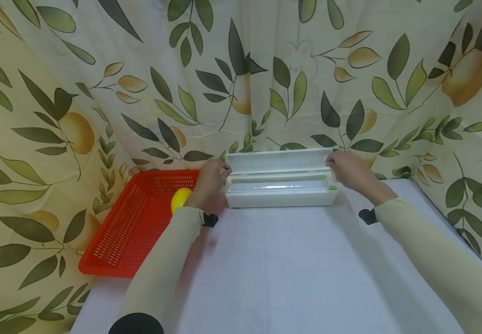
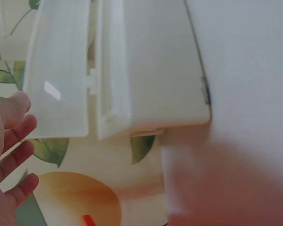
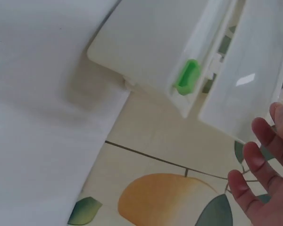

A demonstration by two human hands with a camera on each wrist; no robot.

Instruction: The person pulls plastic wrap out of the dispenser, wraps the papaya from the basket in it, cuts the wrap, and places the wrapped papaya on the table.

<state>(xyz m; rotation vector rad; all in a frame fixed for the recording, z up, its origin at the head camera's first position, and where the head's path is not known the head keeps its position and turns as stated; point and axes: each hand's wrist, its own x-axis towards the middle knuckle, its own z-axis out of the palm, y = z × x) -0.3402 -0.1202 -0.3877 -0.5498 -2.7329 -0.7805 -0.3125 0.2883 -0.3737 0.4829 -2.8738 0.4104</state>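
"Cream sleeves (image 1: 433, 260) come closest, don't they?"

"Yes, from the bottom and right edges. Behind everything hangs a curtain (image 1: 111, 41) printed with leaves and fruit, filling the top of the frame; a white-covered table (image 1: 291, 269) spreads below it, centre to bottom."

"What else is around?"

"Red slotted basket (image 1: 136, 208) on the left, then a white cling-film dispenser (image 1: 280, 199) just right of centre, its lid (image 1: 280, 161) raised along the back."

"And the hands?"

"The left hand (image 1: 211, 180) pinches the lid's left end between thumb and forefinger, the other fingers loosely apart. The right hand (image 1: 351, 170) pinches the right end the same way. Smaller still: a yellow object (image 1: 179, 198) at the basket's upper right, and a green slider (image 1: 332, 188) at the dispenser's right end."

"Anything in the way?"

"The left sleeve, crossing the basket's right side."

"So what can't you make out?"

"The basket's near right corner, behind that sleeve. Something glossy shows inside the dispenser, its shape hard to read. A black rounded shape (image 1: 136, 324) is cut off by the bottom edge; I can't say what it is. The left arm covers part of the yellow object, so ball or fruit, I can't tell. Both wrist views crop their hands at the side."
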